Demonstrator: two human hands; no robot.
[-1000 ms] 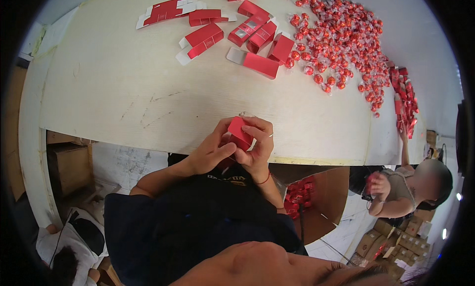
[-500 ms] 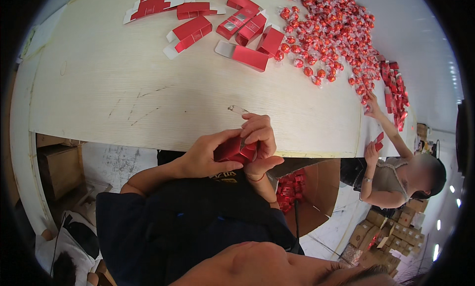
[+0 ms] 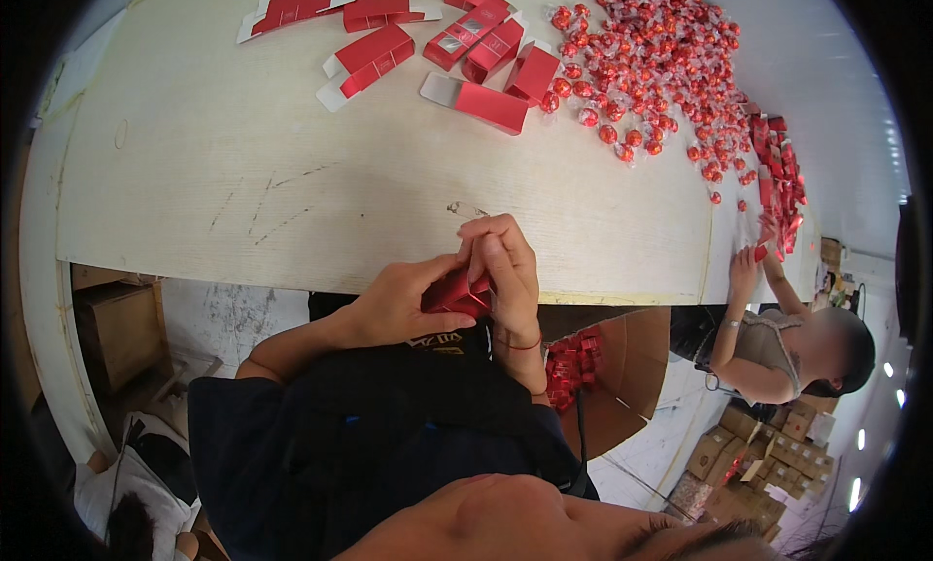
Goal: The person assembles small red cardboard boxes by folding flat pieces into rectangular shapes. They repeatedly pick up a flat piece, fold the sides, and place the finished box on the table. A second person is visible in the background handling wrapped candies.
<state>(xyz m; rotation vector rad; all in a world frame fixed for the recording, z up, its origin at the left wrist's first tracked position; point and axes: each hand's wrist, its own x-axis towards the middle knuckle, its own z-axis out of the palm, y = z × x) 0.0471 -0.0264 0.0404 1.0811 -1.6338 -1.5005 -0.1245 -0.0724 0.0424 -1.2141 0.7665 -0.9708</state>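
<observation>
Just off the table's near edge, my left hand [image 3: 394,297] grips a small red cardboard box [image 3: 451,296] between thumb and fingers. My right hand [image 3: 512,272] is closed about the box's right end, its fingers bent over the top and its thumb raised against them. That end of the box is mostly covered by the right hand, so its flaps cannot be made out. Farther off on the table [image 3: 194,182] lie several red boxes [image 3: 492,108], some with white flaps open. Right of them spreads a big heap of red-wrapped candies [image 3: 671,56] in clear twisted wrappers.
Below the table edge, to my right, stands an open cardboard carton [image 3: 622,376] with red boxes [image 3: 573,372] inside. A co-worker [image 3: 768,352] handles a red item at the table's right, by a row of red boxes [image 3: 777,172]. Brown cartons [image 3: 777,454] are stacked behind.
My right hand has turned and its fingers have closed over the box's end; the left keeps its grip. The co-worker's reaching arm has drawn back from the candies toward the other hand.
</observation>
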